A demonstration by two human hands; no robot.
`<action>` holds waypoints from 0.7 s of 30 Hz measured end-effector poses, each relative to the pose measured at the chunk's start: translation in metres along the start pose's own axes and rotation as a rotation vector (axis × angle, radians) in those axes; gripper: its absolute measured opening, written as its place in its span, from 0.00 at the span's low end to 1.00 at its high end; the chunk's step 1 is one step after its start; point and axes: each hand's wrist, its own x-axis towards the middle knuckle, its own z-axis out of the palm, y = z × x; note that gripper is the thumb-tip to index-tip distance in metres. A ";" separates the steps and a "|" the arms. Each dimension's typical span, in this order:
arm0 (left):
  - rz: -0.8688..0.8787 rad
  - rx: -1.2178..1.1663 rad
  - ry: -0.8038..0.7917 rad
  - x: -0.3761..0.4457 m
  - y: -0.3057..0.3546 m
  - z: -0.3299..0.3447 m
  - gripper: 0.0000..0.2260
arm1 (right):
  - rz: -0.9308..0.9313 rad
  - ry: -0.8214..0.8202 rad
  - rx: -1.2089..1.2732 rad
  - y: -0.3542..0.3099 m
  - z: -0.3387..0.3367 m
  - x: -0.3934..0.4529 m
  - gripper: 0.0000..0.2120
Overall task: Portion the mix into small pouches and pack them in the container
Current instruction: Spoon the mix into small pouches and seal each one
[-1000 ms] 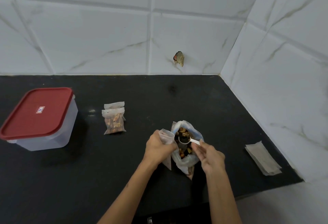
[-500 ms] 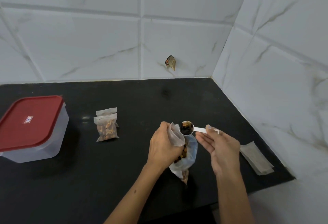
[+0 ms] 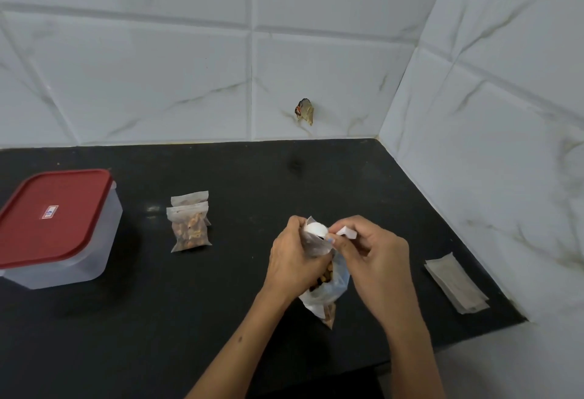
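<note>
My left hand (image 3: 295, 259) grips a small pouch (image 3: 317, 245), my right hand (image 3: 373, 258) pinches a white spoon (image 3: 317, 229) tipped over its mouth — both above the bag of mix (image 3: 328, 288). Two filled pouches (image 3: 189, 224) lie left; the red-lidded container (image 3: 57, 228) stands farther left, shut.
</note>
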 end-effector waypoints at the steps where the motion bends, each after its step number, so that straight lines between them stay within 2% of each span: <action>1: -0.002 -0.024 0.002 -0.001 0.000 0.000 0.20 | -0.032 0.006 -0.002 -0.001 -0.001 0.001 0.05; 4: -0.002 -0.084 0.016 -0.002 0.000 -0.001 0.18 | -0.081 0.031 0.014 -0.006 -0.002 0.001 0.05; 12: 0.103 -0.160 0.046 -0.007 0.001 -0.004 0.22 | 0.014 -0.027 0.091 -0.011 -0.003 0.002 0.05; 18: 0.133 -0.196 0.074 -0.010 0.001 -0.005 0.20 | -0.001 -0.008 0.140 -0.017 0.000 0.002 0.06; 21: 0.135 -0.203 0.074 -0.011 0.000 -0.006 0.18 | 0.021 -0.087 0.102 -0.018 -0.001 0.004 0.06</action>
